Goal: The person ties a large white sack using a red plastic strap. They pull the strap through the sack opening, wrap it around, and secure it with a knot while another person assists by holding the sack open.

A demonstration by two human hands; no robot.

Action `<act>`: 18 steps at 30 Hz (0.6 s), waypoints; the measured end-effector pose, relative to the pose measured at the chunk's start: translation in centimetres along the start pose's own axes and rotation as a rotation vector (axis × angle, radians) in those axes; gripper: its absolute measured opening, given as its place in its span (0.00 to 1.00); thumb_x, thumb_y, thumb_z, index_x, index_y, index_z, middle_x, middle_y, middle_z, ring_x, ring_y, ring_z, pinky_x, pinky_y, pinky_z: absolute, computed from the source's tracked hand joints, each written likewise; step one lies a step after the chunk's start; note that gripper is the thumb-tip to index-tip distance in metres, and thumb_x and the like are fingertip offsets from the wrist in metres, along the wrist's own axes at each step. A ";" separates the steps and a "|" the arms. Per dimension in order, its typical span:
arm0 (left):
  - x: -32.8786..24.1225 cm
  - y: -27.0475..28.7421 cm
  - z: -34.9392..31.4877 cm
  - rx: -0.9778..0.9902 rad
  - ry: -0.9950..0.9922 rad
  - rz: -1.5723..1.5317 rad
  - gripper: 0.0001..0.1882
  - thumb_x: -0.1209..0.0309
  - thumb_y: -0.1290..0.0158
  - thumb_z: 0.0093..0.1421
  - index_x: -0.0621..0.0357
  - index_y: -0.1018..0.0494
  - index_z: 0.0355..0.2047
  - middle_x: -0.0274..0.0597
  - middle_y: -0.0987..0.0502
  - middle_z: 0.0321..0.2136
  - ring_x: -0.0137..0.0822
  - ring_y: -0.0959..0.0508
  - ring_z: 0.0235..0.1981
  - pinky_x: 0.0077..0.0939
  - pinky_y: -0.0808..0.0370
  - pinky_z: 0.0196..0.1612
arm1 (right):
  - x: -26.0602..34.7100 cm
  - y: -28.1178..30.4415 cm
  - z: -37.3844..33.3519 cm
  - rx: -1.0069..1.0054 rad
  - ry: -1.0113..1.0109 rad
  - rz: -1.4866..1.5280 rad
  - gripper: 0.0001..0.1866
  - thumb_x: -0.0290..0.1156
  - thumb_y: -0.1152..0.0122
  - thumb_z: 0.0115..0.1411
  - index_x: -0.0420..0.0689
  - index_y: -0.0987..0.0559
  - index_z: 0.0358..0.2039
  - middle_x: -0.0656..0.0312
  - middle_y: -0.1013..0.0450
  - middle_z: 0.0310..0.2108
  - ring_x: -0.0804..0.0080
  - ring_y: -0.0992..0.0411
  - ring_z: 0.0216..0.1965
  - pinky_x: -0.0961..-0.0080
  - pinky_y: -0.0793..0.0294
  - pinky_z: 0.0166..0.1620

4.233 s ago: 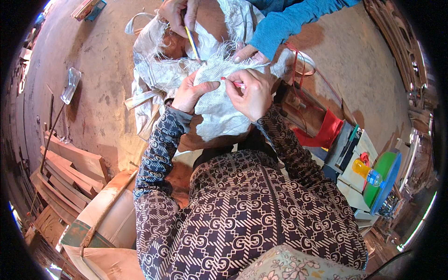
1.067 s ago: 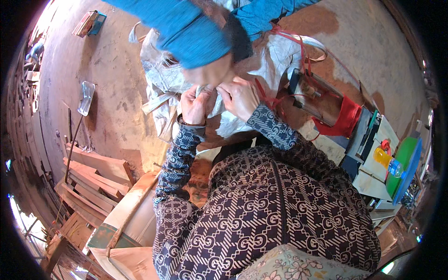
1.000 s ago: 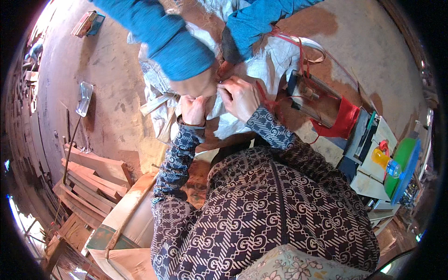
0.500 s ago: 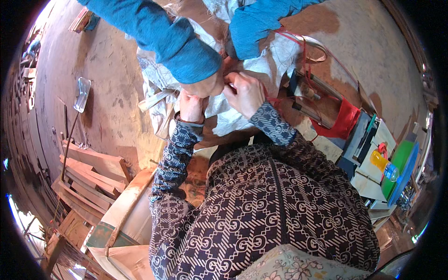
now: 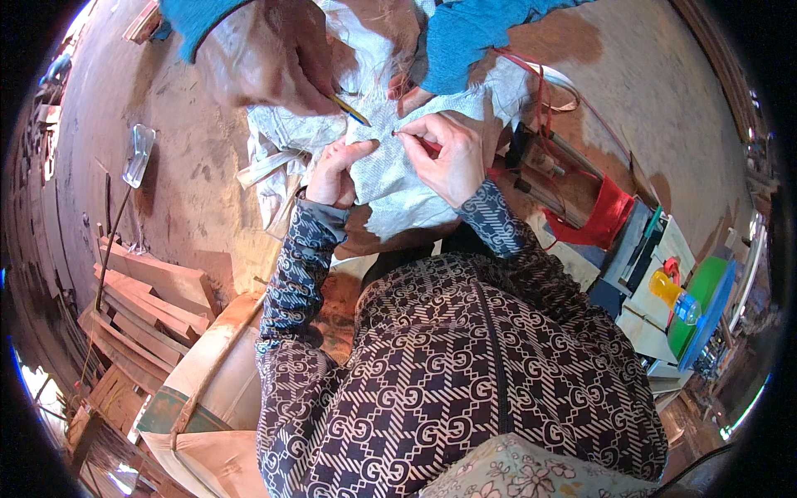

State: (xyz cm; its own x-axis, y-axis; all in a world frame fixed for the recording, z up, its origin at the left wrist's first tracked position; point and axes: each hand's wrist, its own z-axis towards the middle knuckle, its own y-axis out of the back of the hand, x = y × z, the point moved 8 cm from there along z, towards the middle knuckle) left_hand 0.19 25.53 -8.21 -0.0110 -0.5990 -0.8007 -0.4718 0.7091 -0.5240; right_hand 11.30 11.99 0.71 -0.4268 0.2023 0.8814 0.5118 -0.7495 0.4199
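Observation:
A white woven plastic sack [image 5: 383,170] with frayed edges lies spread in front of me. My left hand [image 5: 334,173] is closed on its near left part, thumb on top and the fingers curled. My right hand [image 5: 446,159] is closed in a pinch just over the sack. Between its fingertips is a thin reddish thing, its small dark end at the cloth; I cannot tell its kind. Opposite me, a co-worker's hand [image 5: 270,62] holds a slim yellow and dark pencil-like tool [image 5: 352,110] above the sack. The co-worker's other hand [image 5: 408,98] touches its far part.
Red string [image 5: 541,87] and a metal-framed thing with red cloth [image 5: 594,217] lie to the right. Beyond stand a yellow bottle [image 5: 671,295] and green and blue round things [image 5: 706,303]. Wooden boards [image 5: 154,311] are stacked at the left, near a clear plastic tray [image 5: 139,155].
The co-worker's near hand has drawn back up and left from my hands, showing the yellow tool. My hands have parted slightly, and the sack between them is now visible.

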 end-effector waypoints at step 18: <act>4.5 0.7 2.2 0.196 0.251 -0.363 0.12 0.74 0.50 0.67 0.64 0.25 0.49 0.44 0.19 0.43 0.33 0.18 0.41 0.29 0.20 0.46 | 0.1 -0.9 -0.4 0.044 0.015 -0.027 0.05 0.24 0.32 0.54 0.40 0.20 0.31 0.58 0.22 0.28 0.67 0.22 0.27 0.73 0.24 0.32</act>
State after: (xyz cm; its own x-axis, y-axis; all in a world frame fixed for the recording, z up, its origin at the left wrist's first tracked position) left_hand 1.72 24.14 -12.84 -0.1006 -0.8749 -0.4738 -0.3097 0.4801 -0.8207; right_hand 10.44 12.44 0.32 -0.4524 0.2123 0.8662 0.5322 -0.7150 0.4533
